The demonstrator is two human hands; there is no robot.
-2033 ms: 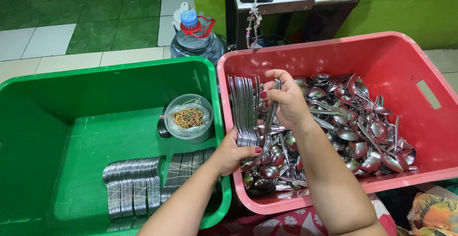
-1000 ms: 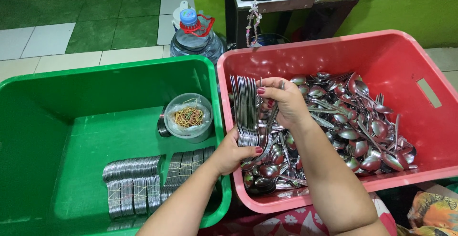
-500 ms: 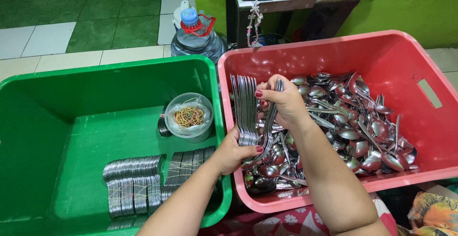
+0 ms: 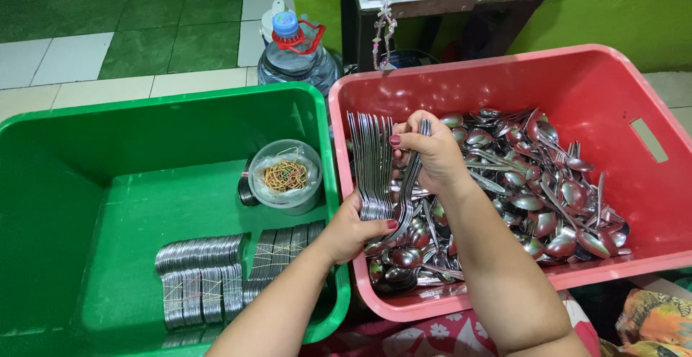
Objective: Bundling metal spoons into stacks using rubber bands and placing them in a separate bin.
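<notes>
Gripping a stack of forks (image 4: 371, 166) near the handles, the left hand (image 4: 353, 228) has its fingers wrapped tight; the right hand (image 4: 429, 151) pinches one more fork (image 4: 412, 177) against the stack, all over the red bin (image 4: 504, 76) full of spoons (image 4: 533, 184). Bundled cutlery (image 4: 216, 270) sits in the green bin (image 4: 144, 122) beside it.

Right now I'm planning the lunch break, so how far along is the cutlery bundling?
Done: several banded bundles lie in the green tub, beside a cup of rubber bands. In hand: the left hand grips a row of forks by the handles while the right hand adds another. Left: a large loose pile of spoons and forks fills the red tub, so much remains.
</notes>
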